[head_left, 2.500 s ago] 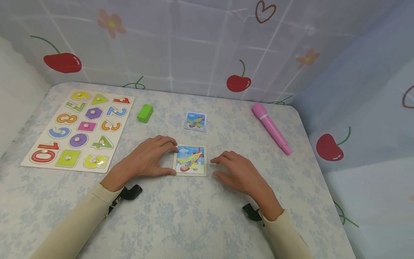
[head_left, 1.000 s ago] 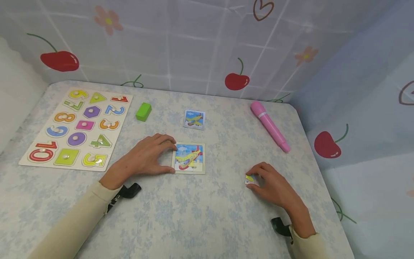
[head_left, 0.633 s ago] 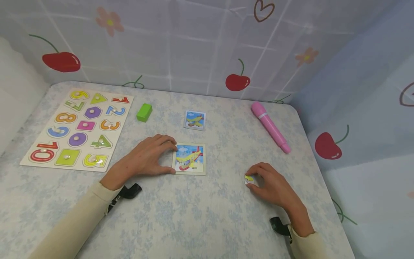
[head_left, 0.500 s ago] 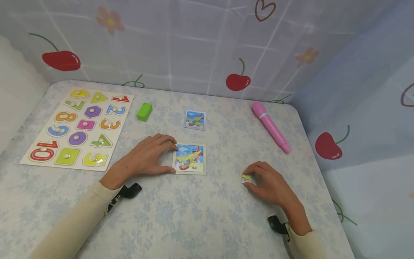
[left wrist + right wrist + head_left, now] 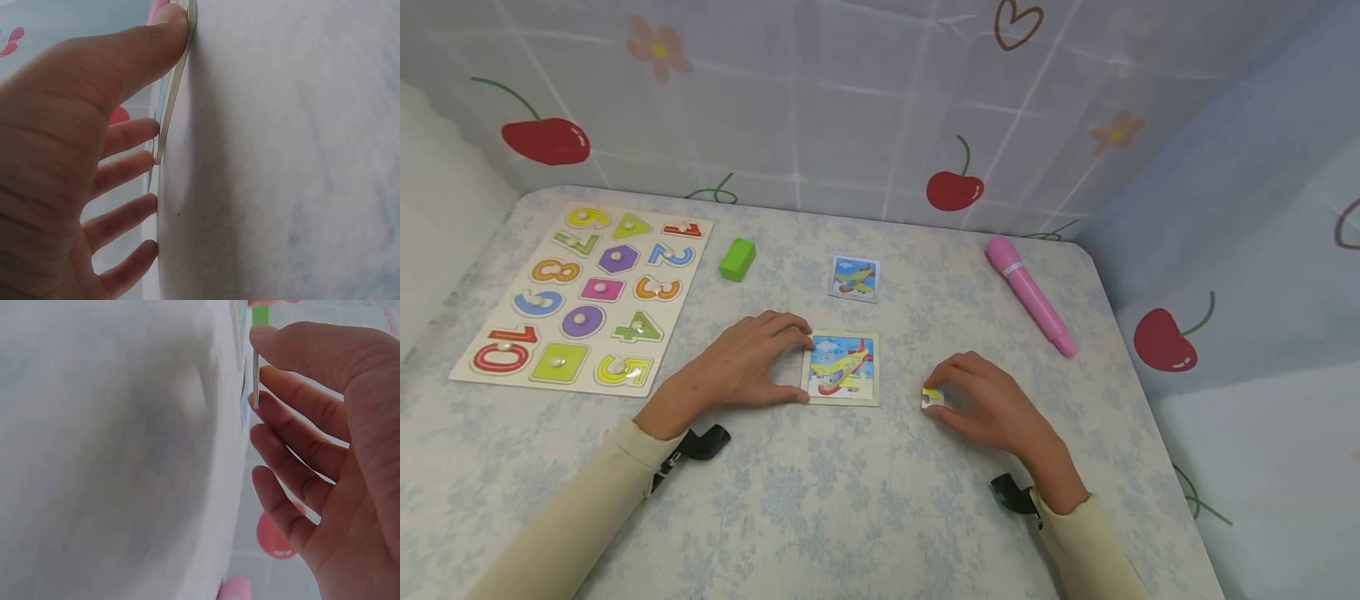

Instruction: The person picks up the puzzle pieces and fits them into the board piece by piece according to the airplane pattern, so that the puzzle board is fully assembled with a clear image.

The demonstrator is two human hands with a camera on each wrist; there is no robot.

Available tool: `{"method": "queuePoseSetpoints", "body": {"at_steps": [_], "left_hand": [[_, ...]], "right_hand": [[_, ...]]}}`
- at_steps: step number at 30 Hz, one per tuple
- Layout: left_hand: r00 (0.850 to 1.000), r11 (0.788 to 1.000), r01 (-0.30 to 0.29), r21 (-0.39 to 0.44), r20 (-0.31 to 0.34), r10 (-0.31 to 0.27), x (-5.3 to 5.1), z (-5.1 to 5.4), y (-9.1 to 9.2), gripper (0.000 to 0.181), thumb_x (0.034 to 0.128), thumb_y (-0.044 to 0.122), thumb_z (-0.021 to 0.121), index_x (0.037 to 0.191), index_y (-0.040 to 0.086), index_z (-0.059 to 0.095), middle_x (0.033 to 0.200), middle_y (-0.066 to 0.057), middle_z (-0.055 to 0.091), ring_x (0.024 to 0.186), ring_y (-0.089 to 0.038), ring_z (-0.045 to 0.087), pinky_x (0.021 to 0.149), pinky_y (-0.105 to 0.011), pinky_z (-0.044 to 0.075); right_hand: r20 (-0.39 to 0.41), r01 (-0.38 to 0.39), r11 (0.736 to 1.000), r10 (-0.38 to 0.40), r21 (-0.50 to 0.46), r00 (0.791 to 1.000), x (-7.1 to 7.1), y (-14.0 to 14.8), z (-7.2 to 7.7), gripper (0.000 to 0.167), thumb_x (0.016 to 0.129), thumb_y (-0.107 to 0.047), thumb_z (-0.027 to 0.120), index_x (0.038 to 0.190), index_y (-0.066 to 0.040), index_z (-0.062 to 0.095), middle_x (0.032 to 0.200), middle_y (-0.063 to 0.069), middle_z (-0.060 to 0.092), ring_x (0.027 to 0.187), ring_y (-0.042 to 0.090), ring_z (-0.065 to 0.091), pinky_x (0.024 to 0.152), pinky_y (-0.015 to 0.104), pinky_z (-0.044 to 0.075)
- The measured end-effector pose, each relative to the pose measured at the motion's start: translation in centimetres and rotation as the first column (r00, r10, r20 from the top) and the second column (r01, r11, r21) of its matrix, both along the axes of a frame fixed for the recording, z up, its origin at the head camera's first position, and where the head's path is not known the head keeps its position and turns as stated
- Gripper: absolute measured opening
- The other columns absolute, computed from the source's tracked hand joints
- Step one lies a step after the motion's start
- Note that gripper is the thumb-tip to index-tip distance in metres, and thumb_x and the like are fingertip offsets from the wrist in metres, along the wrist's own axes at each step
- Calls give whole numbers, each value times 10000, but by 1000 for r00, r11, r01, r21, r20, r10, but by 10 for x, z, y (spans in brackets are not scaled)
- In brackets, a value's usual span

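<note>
My left hand (image 5: 741, 362) holds the left side of a small airplane jigsaw board (image 5: 841, 406), thumb at the near corner and fingertips higher up the edge. In the left wrist view the thumb and fingertips touch the thin board edge (image 5: 173, 94). To the right of the board, my right hand (image 5: 992, 404) pinches a small yellow and white puzzle piece (image 5: 932, 397) between thumb and fingers, apart from the board. From the right wrist the piece (image 5: 256, 381) appears edge-on. Behind the board lies a picture card (image 5: 854, 278) with a similar airplane.
A number and shape peg puzzle (image 5: 583, 304) lies at the left, with a green block (image 5: 737, 260) beside it. At the back right is a pink microphone-shaped stick (image 5: 1032, 297). A patterned curtain (image 5: 850, 108) rises behind the tabletop (image 5: 820, 500).
My right hand was by the board without a visible piece, then appeared farther right pinching the puzzle piece. It has since moved left with it. The left hand stays on the board.
</note>
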State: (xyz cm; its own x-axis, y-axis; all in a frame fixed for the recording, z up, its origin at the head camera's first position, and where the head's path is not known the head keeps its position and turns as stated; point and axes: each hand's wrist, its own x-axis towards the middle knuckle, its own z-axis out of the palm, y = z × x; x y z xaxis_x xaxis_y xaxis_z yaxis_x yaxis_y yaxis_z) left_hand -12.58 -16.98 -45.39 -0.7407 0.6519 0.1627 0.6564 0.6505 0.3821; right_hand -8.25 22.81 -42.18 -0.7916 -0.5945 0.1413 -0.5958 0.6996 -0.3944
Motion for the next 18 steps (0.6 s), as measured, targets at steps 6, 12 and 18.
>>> {"method": "queuePoseSetpoints", "body": {"at_steps": [6, 12, 18], "left_hand": [[1000, 1000, 6, -4, -7, -6, -1, 0, 0, 718, 810, 626, 893, 1315, 147, 715, 1440, -29, 603, 1299, -278, 562, 971, -500, 503], [1000, 1000, 5, -5, 0, -5, -1, 1, 0, 715, 811, 629, 891, 1315, 151, 718, 1438, -29, 605, 1303, -278, 561, 979, -502, 504], [1000, 1000, 2, -2, 0, -2, 0, 1, 0, 714, 810, 621, 895, 1316, 150, 716, 1441, -29, 603, 1305, -276, 559, 974, -499, 504]], "right_hand": [[12, -22, 999, 22, 24, 1000, -9, -18, -2, 281, 896, -285, 905, 1122, -195, 765, 1161, -79, 698, 1134, 141, 640, 964, 401, 565], [22, -48, 998, 47, 40, 999, -14, -33, 1, 259, 897, -293, 900, 1099, -196, 770, 1141, -83, 700, 1135, 141, 642, 965, 393, 565], [45, -88, 994, 85, 70, 995, -22, -48, 6, 268, 908, -304, 892, 1117, -183, 777, 1168, -61, 691, 1133, 152, 630, 967, 390, 559]]}}
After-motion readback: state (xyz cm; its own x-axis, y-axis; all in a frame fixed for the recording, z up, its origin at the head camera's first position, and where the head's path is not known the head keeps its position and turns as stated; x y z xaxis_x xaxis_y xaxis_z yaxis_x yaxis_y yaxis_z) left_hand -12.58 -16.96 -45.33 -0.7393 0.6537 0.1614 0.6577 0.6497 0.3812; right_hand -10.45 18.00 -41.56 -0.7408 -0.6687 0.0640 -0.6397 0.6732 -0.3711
